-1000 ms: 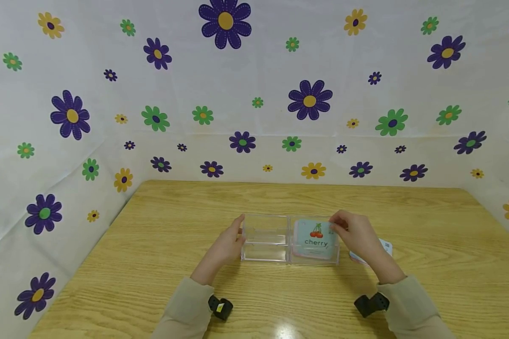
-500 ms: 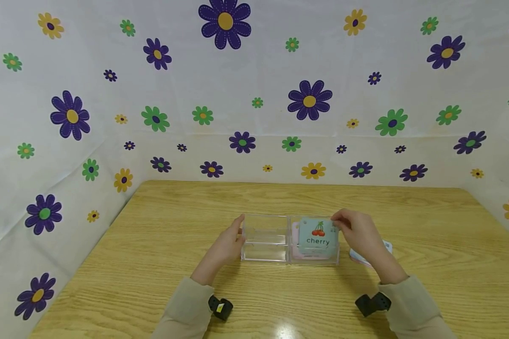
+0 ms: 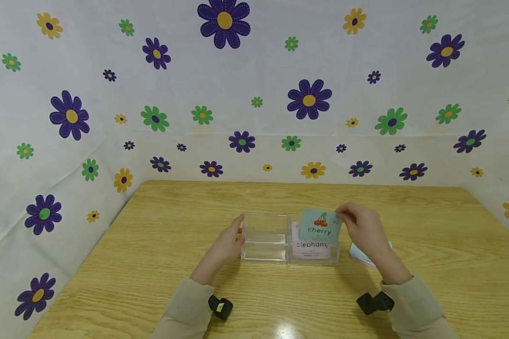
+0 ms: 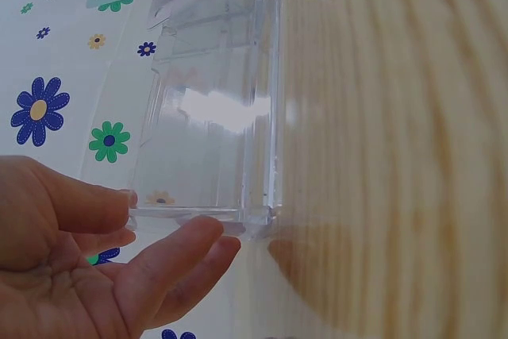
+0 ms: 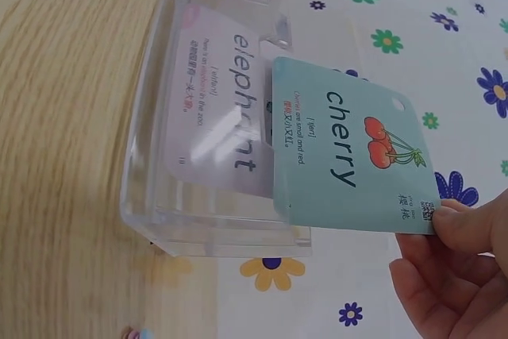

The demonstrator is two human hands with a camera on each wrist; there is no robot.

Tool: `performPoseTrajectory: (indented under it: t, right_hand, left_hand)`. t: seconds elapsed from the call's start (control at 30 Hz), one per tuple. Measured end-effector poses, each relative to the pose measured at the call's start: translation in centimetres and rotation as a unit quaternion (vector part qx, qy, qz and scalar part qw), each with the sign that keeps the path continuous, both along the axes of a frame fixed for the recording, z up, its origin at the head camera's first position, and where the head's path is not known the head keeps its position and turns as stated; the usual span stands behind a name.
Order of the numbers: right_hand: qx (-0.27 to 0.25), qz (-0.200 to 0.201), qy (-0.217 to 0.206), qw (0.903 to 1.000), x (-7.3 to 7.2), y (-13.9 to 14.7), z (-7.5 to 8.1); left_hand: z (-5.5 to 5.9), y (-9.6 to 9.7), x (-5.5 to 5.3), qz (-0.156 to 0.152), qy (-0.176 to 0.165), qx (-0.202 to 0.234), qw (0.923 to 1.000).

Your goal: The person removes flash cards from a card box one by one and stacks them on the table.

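Note:
In the head view the left hand (image 3: pixel 229 242) holds the left end of a clear plastic box with compartments (image 3: pixel 265 260). Its thumb and fingers touch that end in the left wrist view. The right hand (image 3: pixel 365 230) pinches a pale green cherry card (image 5: pixel 349 156) by the corner with the code, thumb in front. This card stands tilted above the right compartment, its lower part overlapping the box in the head view. A pink elephant card (image 5: pixel 214 101) leans inside that compartment, partly hidden by the cherry card. No card shows in the left compartment.
A few cards (image 3: pixel 362 255) lie on the wooden table (image 3: pixel 220 197) right of the box, partly under the right forearm. Black wrist cameras sit on both cuffs. A white flowered cloth (image 3: pixel 254 117) surrounds the table's back and sides.
The right hand has lifted the cherry card up and slightly to the right. More of the elephant card behind it now shows. The left hand and box have stayed in place.

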State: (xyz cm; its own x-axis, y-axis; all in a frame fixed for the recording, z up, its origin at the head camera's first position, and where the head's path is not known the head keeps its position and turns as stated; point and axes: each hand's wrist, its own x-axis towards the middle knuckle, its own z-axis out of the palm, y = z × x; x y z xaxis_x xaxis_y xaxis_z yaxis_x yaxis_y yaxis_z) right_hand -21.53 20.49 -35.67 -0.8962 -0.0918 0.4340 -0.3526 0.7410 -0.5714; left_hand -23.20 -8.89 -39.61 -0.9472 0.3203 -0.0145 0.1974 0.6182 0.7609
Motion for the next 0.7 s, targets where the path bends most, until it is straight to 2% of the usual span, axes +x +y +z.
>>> performPoseTrajectory:
  t: [0.23,0.53,0.7]
  right_hand:
    - [-0.01,-0.01,0.006,0.9999,0.4,0.0,0.6]
    - [-0.009,-0.016,0.02,0.9996,0.6,0.9,1.2]
    - [-0.004,-0.023,0.0,0.9997,0.6,2.1,1.6]
  left_hand:
    - [0.1,0.0,0.0,0.007,-0.01,0.002,0.9999]
    - [0.0,0.0,0.0,0.002,-0.005,0.004,1.0]
    - [0.0,0.0,0.0,0.003,-0.001,0.001,1.0]
